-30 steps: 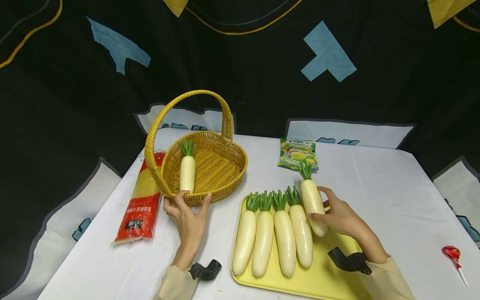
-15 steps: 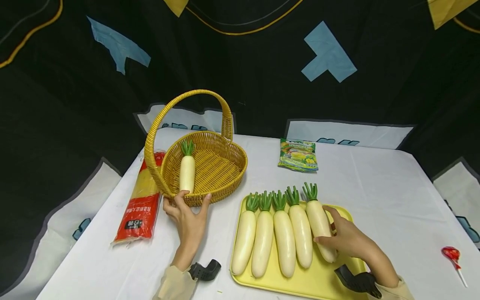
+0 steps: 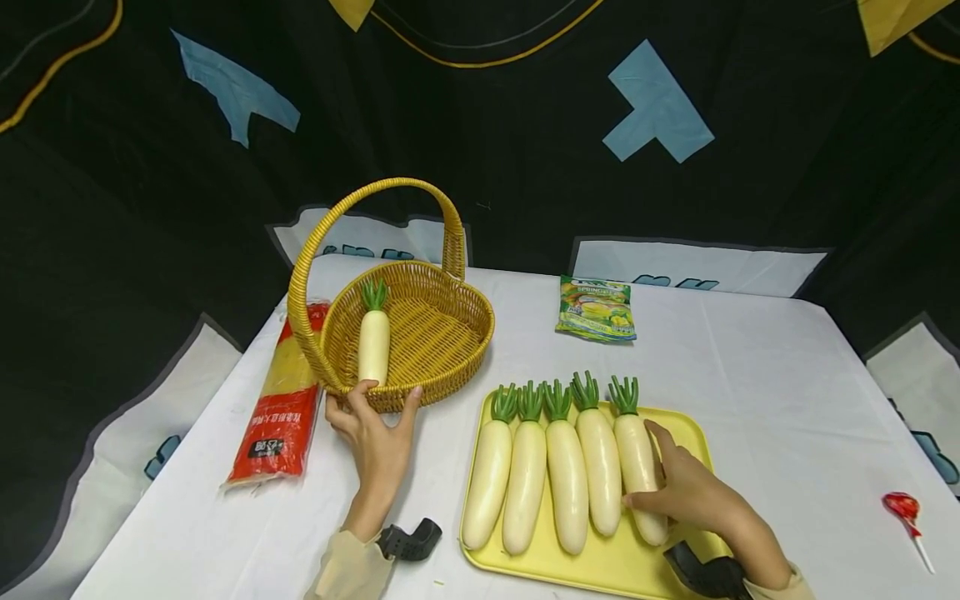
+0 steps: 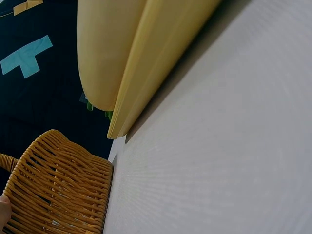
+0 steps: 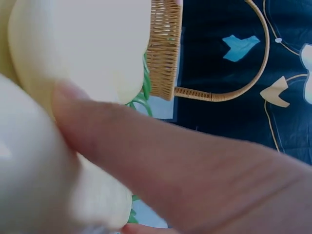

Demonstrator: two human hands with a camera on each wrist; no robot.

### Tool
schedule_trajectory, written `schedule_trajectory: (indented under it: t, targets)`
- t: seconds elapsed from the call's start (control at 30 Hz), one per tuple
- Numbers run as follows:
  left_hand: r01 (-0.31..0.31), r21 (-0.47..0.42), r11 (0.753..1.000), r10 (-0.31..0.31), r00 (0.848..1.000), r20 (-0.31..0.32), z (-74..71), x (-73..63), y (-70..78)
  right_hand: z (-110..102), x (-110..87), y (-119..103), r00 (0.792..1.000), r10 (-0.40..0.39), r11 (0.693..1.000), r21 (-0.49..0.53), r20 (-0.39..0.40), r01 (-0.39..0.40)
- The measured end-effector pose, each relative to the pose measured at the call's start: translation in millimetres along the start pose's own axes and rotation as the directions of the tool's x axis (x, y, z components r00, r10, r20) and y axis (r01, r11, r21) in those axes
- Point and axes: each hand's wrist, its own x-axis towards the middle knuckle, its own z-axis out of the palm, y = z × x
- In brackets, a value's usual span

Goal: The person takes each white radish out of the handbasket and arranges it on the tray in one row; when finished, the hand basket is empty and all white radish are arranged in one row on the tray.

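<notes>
A wicker basket [image 3: 438, 333] with a tall arched handle stands left of centre, one white radish [image 3: 373, 346] with green stalks inside it. My left hand [image 3: 381, 446] holds the basket's near rim; in the left wrist view, a fingertip [image 4: 4, 210] shows against the wicker. On the yellow tray [image 3: 577, 573], several white radishes lie side by side, leaves away from me. My right hand [image 3: 693, 492] grips the rightmost radish [image 3: 637, 458], thumb on its left and fingers on its right. Close up in the right wrist view, the thumb [image 5: 146, 151] lies between two radishes.
Beside the basket on the left lies a red and yellow plastic packet [image 3: 277, 408]. A green packet [image 3: 596, 310] is at the back of the white-covered table [image 3: 780, 400]. Far right lies a red lollipop [image 3: 903, 506]. A dark curtain [image 3: 480, 125] hangs behind.
My right hand has brought its radish down and towards me, from above the tray's far edge onto the tray at the right end of the row. My left hand stays at the basket.
</notes>
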Motion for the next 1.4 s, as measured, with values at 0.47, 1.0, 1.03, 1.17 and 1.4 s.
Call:
schedule_trajectory:
  t: [0.47, 1.0, 1.03, 1.17, 1.4]
  targets:
    - [0.016, -0.004, 1.0, -0.015, 1.0, 0.007, 0.0, 0.2, 0.0, -2, -0.7, 1, 0.996, 0.051, 0.992, 0.113, 0.077, -0.06]
    - [0.023, 0.004, 1.0, -0.023, 1.0, -0.003, -0.1, 0.3, -0.4, -28, 16.3, -14, 0.993, -0.02, 0.994, -0.107, -0.116, 0.008]
    - [0.024, 0.005, 1.0, -0.024, 1.0, -0.003, -0.2, 0.3, -0.6, -30, 19.0, -16, 0.991, -0.026, 0.994, -0.104, -0.132, 0.013]
    - [0.028, 0.006, 1.0, -0.028, 1.0, -0.001, -0.7, 0.2, -1.2, -39, 32.2, -28, 0.98, -0.053, 0.994, -0.105, -0.193, 0.033]
    - [0.026, -0.003, 1.0, -0.026, 1.0, 0.01, -0.6, -0.2, 0.0, -54, 55.5, -63, 0.962, -0.109, 0.992, -0.089, -0.248, 0.089]
